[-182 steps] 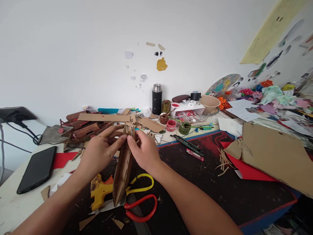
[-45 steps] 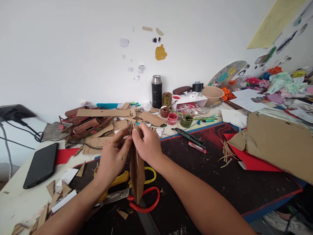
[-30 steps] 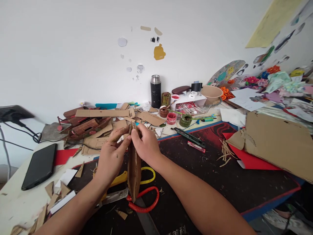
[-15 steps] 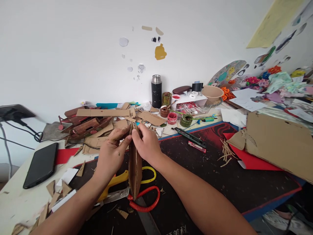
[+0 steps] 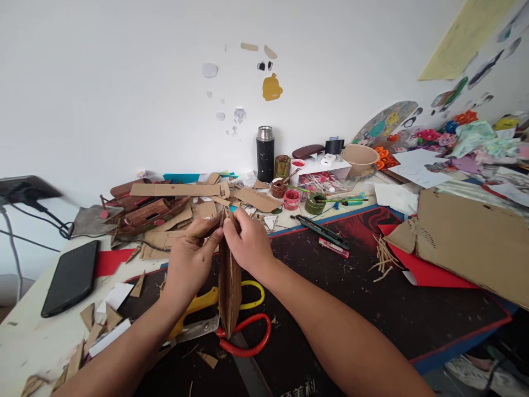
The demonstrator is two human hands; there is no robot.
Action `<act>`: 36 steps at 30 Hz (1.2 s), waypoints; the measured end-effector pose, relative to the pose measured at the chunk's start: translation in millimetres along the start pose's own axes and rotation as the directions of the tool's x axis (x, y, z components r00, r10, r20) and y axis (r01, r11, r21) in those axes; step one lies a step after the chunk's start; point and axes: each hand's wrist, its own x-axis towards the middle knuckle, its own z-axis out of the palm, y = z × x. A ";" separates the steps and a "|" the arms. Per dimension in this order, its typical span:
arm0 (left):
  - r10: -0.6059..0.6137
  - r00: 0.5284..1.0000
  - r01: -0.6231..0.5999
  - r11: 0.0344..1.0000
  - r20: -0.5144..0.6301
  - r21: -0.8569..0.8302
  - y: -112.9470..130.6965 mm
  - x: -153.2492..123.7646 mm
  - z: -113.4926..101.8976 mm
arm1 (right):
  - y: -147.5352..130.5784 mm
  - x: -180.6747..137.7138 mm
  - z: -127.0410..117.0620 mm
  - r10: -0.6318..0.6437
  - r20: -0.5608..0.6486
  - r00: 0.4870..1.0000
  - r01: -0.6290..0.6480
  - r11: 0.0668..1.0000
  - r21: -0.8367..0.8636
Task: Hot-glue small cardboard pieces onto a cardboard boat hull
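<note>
A long, narrow brown cardboard piece (image 5: 230,289), shaped like a boat hull, stands on edge above the dark mat (image 5: 372,309), its near tip low over the scissors. My left hand (image 5: 190,261) pinches its far end from the left, fingers pressed together. My right hand (image 5: 247,244) grips the same far end from the right, with fingers closed on the cardboard. Under the piece lie scissors with yellow and red handles (image 5: 248,325).
A black phone (image 5: 70,277) lies at the left. Cardboard scraps and a brown model (image 5: 149,212) pile up behind my hands. A black flask (image 5: 265,154), paint pots (image 5: 291,199), a utility knife (image 5: 322,232) and a large cardboard sheet (image 5: 471,242) stand to the right.
Since six seconds ago the cardboard piece has turned from lying open to standing narrow on edge. Over the last second my hands have barely shifted, still pressing its far end.
</note>
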 end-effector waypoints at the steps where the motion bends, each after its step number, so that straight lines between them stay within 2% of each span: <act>1: -0.004 1.000 0.004 1.000 -0.002 -0.004 0.1 -0.1 0.0 | -0.1 -0.1 -0.1 -0.002 -0.001 1.000 0.002 1.000 -0.001; 24: 0.050 0.998 -0.051 0.998 0.025 0.040 2.0 1.1 -0.6 | 1.2 -0.5 1.9 -0.005 -0.014 1.000 0.005 1.000 -0.016; 36: 0.027 0.999 -0.027 1.000 0.030 -0.003 -1.9 0.4 0.0 | 1.9 -1.2 3.5 -0.001 -0.018 1.000 0.001 1.000 -0.006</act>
